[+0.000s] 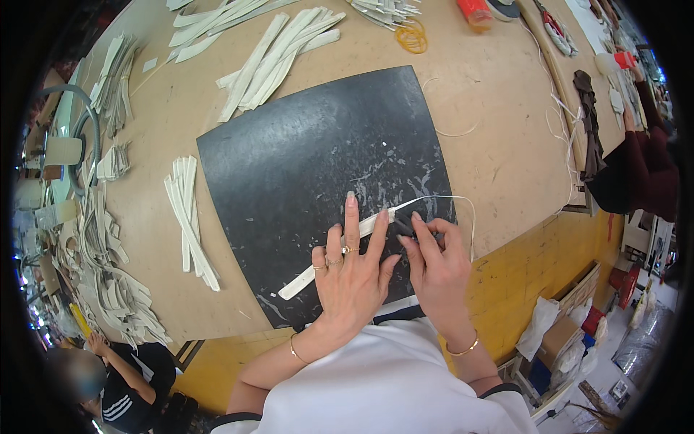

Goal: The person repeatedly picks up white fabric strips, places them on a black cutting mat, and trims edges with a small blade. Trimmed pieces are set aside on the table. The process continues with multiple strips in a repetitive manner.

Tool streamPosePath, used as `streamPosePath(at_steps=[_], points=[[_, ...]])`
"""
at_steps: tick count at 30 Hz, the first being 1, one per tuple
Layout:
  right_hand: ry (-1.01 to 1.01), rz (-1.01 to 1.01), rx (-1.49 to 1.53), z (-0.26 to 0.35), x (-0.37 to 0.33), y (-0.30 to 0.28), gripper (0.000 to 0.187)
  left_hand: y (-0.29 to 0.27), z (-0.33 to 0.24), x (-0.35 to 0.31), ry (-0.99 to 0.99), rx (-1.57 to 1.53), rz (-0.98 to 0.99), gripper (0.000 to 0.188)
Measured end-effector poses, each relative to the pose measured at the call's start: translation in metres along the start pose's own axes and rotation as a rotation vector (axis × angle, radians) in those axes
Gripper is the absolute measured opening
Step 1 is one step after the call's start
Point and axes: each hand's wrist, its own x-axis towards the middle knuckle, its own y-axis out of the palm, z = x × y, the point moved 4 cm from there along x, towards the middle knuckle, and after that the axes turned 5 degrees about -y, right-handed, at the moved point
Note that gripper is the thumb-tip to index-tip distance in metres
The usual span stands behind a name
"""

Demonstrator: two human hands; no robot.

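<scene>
A narrow white strip (pixel 296 282) lies slantwise on a black mat (pixel 289 159). My left hand (pixel 350 278) rests flat across it, fingers spread, pressing it against the mat. A thin white cord (pixel 448 196) runs from the strip's upper right end and curves round past my right hand. Close to that end, my right hand (pixel 442 264) is closed in a pinch on a small dark piece (pixel 403 226). That piece is mostly covered by the fingers, so its kind cannot be made out. Small white scraps (pixel 384 144) and pale smears mark the mat.
Left of the mat lies a small stack of white strips (pixel 189 224); more strips (pixel 278 61) lie beyond it. Yellow rubber bands (pixel 411 36), a red-orange container (pixel 475 13) and pliers (pixel 557 32) are at the far side. Co-workers are at the lower left and right.
</scene>
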Motion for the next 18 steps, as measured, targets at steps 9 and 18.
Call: streamPosePath(at_steps=[9, 18], points=[[-0.032, -0.133, -0.044, 0.004, -0.006, 0.013, 0.036, 0.014, 0.0, -0.006, 0.03, -0.107, 0.042, 0.062], [-0.132, -0.159, -0.131, 0.006, -0.004, 0.02, 0.037, 0.016, 0.003, -0.003, 0.054, -0.254, 0.077, 0.064]])
